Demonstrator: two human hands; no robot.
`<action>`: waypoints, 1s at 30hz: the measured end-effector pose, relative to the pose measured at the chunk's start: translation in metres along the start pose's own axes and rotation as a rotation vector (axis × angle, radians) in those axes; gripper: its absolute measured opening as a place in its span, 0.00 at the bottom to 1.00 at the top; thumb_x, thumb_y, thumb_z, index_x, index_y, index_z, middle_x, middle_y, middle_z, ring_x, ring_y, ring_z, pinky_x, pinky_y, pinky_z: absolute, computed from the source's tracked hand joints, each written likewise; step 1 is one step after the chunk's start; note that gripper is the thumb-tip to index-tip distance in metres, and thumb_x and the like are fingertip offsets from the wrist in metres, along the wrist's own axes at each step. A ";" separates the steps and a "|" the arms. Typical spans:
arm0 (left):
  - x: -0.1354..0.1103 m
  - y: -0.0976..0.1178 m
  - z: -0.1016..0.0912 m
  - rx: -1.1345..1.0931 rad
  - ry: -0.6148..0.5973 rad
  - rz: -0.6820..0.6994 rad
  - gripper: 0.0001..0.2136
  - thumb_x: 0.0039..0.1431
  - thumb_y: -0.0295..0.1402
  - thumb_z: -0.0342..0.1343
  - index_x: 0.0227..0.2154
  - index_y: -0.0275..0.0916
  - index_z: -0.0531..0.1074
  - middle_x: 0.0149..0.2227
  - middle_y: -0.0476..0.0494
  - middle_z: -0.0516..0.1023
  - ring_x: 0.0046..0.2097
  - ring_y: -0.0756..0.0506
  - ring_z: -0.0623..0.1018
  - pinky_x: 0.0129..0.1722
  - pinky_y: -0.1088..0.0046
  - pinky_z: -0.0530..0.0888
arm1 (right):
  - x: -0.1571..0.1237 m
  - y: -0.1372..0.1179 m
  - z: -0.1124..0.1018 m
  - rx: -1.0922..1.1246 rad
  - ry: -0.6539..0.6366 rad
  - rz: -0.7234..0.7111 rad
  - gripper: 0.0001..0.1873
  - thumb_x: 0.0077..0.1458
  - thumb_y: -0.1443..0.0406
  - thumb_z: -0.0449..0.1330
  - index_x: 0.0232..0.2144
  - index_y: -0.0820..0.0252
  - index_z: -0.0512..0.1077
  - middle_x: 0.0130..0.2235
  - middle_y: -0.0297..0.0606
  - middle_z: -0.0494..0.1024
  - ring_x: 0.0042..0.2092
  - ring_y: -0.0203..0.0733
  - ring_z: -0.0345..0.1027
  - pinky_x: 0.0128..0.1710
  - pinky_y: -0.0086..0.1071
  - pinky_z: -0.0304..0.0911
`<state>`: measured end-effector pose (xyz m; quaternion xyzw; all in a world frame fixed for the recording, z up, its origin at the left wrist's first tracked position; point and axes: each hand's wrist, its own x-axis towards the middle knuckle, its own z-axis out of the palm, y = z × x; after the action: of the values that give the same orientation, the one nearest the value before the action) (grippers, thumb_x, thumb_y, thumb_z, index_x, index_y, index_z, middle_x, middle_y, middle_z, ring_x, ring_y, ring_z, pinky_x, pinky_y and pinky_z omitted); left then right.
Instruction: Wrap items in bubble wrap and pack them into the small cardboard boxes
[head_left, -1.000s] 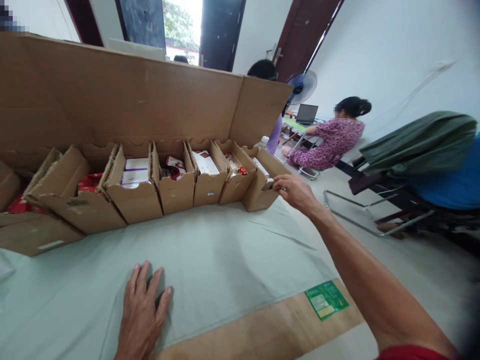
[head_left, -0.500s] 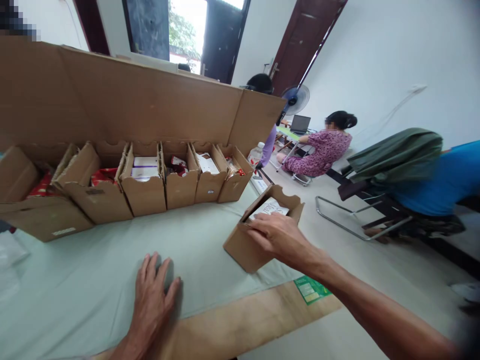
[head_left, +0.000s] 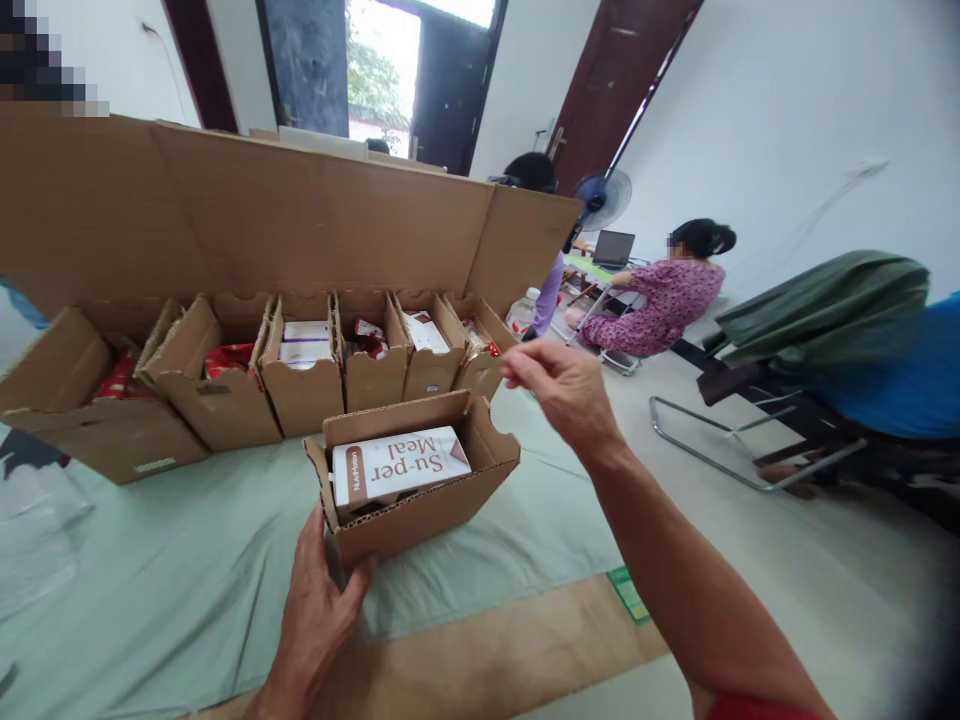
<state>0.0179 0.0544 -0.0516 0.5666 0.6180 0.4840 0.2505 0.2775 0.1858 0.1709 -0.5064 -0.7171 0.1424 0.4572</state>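
Note:
A small open cardboard box [head_left: 427, 525] stands on the green cloth in front of me, turned lengthwise. Inside it lies a white and brown carton [head_left: 401, 465] printed "Su-per Meal". My left hand [head_left: 319, 590] grips the box's left end, thumb against the near side and fingers at the end wall. Off to the right, my right hand [head_left: 562, 385] is raised in the air, apart from the box. Its fingers are curled together, with nothing visible in them.
Behind stands a row of open cardboard bins [head_left: 307, 390] holding red packets, white boxes and other goods. A tall cardboard panel [head_left: 322, 215] backs them. A clear bottle [head_left: 523, 310] is at the row's right end. People sit on the right, near a folding chair [head_left: 720, 470].
The small box has moved left across the cloth and turned lengthwise. My right hand has let go of it and risen. My left hand, earlier flat on the cloth, now holds its left end.

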 end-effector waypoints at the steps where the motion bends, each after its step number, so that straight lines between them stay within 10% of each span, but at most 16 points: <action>1: 0.000 -0.002 0.001 -0.011 -0.010 -0.005 0.32 0.60 0.47 0.58 0.63 0.37 0.62 0.59 0.29 0.70 0.63 0.28 0.70 0.61 0.43 0.68 | 0.004 0.033 -0.005 -0.044 0.011 0.111 0.13 0.62 0.59 0.57 0.31 0.60 0.76 0.29 0.35 0.79 0.31 0.37 0.73 0.34 0.31 0.66; 5: -0.003 -0.006 0.005 -0.044 -0.051 -0.017 0.28 0.61 0.46 0.57 0.60 0.39 0.65 0.57 0.33 0.74 0.59 0.32 0.74 0.58 0.48 0.72 | 0.020 0.142 0.016 -0.165 -0.134 0.292 0.03 0.50 0.65 0.64 0.26 0.59 0.74 0.28 0.36 0.80 0.31 0.40 0.74 0.34 0.33 0.69; 10: -0.003 -0.008 0.002 -0.027 -0.066 -0.070 0.25 0.61 0.47 0.57 0.57 0.40 0.68 0.55 0.35 0.76 0.57 0.32 0.76 0.55 0.51 0.74 | 0.039 0.187 0.055 -0.192 -0.170 0.312 0.07 0.49 0.68 0.63 0.34 0.59 0.77 0.35 0.42 0.83 0.39 0.46 0.76 0.46 0.41 0.71; 14: 0.002 -0.008 -0.005 -0.031 -0.100 -0.097 0.24 0.60 0.47 0.57 0.55 0.39 0.70 0.53 0.34 0.77 0.55 0.32 0.77 0.53 0.51 0.75 | 0.022 0.192 0.037 -0.158 -0.241 0.294 0.15 0.53 0.65 0.62 0.44 0.60 0.77 0.48 0.49 0.82 0.46 0.51 0.77 0.51 0.45 0.71; 20: 0.012 -0.001 -0.016 -0.053 -0.170 -0.091 0.21 0.62 0.40 0.56 0.56 0.40 0.68 0.56 0.36 0.75 0.58 0.35 0.75 0.56 0.56 0.73 | -0.076 0.168 0.014 0.057 -0.570 0.230 0.26 0.47 0.56 0.68 0.49 0.55 0.77 0.51 0.44 0.82 0.49 0.53 0.77 0.44 0.41 0.76; 24: 0.018 0.005 -0.019 -0.080 -0.147 -0.146 0.20 0.61 0.39 0.54 0.55 0.39 0.69 0.53 0.37 0.78 0.54 0.37 0.77 0.53 0.58 0.75 | -0.118 0.135 0.051 0.178 -0.633 0.258 0.18 0.52 0.54 0.67 0.42 0.57 0.78 0.45 0.44 0.84 0.46 0.55 0.77 0.47 0.46 0.74; 30: 0.047 0.006 -0.039 -0.078 0.031 -0.205 0.24 0.55 0.39 0.53 0.55 0.37 0.67 0.49 0.38 0.79 0.49 0.39 0.79 0.48 0.61 0.76 | -0.090 0.110 0.123 0.222 -0.528 0.294 0.20 0.50 0.59 0.68 0.45 0.58 0.74 0.42 0.39 0.83 0.35 0.44 0.74 0.38 0.39 0.72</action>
<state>-0.0240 0.0863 -0.0193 0.4826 0.6572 0.4882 0.3111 0.2506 0.1899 -0.0152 -0.4971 -0.7102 0.4109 0.2823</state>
